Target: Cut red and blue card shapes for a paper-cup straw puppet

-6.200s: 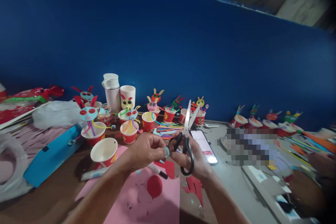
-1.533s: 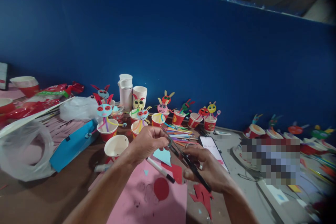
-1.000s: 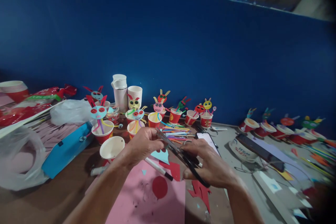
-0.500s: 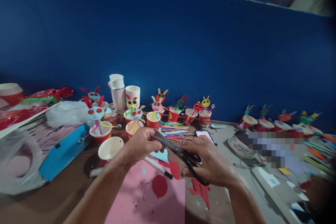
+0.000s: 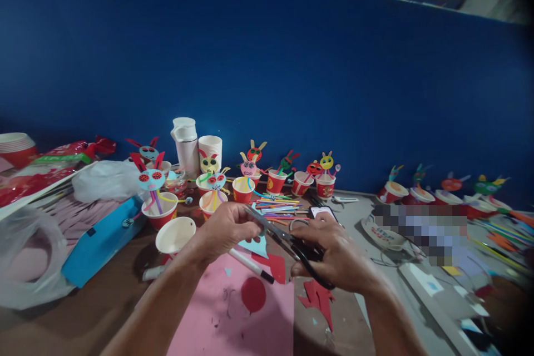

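My right hand [image 5: 334, 256] grips black-handled scissors [image 5: 287, 242], blades pointing left toward my left hand [image 5: 227, 228]. My left hand is pinched shut at the blade tips on something too small to make out. Both hands hover above a pink paper sheet [image 5: 233, 317] with a red paper circle [image 5: 253, 295] on it. A light blue paper scrap [image 5: 255, 246] and a black marker [image 5: 250, 266] lie just below the hands. Red paper offcuts [image 5: 317, 296] lie under my right wrist.
An empty red paper cup [image 5: 175, 236] stands left of my left hand. Several cups with paper animal faces [image 5: 244, 181] line the blue wall [image 5: 267, 67], beside a white jug [image 5: 183, 144]. Coloured sticks [image 5: 277, 207], a phone [image 5: 322, 212], a blue box [image 5: 100, 239] and plastic bags [image 5: 29, 256] lie around.
The scissors went from upright, held in front of me, to lying low and pointing left. My left hand stays pinched at the blades. The view swung slightly.
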Demonstrator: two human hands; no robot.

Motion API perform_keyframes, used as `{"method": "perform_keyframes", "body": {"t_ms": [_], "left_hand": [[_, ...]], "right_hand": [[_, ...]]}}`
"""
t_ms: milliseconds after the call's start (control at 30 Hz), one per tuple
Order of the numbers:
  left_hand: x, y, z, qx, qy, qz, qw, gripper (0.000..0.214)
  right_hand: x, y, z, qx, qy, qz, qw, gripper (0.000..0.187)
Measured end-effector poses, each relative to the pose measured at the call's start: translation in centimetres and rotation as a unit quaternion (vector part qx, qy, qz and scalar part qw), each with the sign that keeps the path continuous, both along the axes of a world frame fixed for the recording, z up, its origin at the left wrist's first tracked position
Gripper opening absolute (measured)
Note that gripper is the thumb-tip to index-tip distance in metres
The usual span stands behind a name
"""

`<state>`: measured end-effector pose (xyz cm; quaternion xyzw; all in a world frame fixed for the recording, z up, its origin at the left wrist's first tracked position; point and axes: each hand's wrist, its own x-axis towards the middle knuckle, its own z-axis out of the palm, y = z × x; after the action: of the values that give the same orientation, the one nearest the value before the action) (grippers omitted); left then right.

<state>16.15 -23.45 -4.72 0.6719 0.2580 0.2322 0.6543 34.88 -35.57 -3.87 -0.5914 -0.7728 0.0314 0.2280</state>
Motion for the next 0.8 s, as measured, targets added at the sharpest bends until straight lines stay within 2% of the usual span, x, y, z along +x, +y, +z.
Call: {"method": "perform_keyframes", "body": {"t_ms": [167, 333, 467, 633, 800], "left_hand": [[-0.1, 0.1, -0.2, -0.013, 0.007, 0.018, 1.000, 0.006], [-0.1, 0.3, -0.2, -0.024, 0.003, 0.040, 0.999, 0.005], [-0.1, 0.7, -0.4, -0.084, -0.049, 0.080, 0.992, 0.010], [-0.6, 1.3, -2.0, -0.185, -0.110, 0.126, 0.968, 0.014], [-1.0, 1.3, -4.5, -0.289, -0.142, 0.147, 0.935, 0.010]], "right_hand": [[0.8, -0.1, -0.1, -0.021, 0.016, -0.021, 0.999, 0.048], [1.0, 0.1, -0.4, -0.039, 0.032, -0.035, 0.998, 0.045], [1.2, 0.3, -0.8, -0.064, 0.071, -0.088, 0.991, 0.038], [1.5, -0.3, -1.3, -0.131, 0.110, -0.113, 0.979, 0.042], [1.7, -2.5, -4.2, -0.194, 0.075, -0.151, 0.966, 0.038]]}}
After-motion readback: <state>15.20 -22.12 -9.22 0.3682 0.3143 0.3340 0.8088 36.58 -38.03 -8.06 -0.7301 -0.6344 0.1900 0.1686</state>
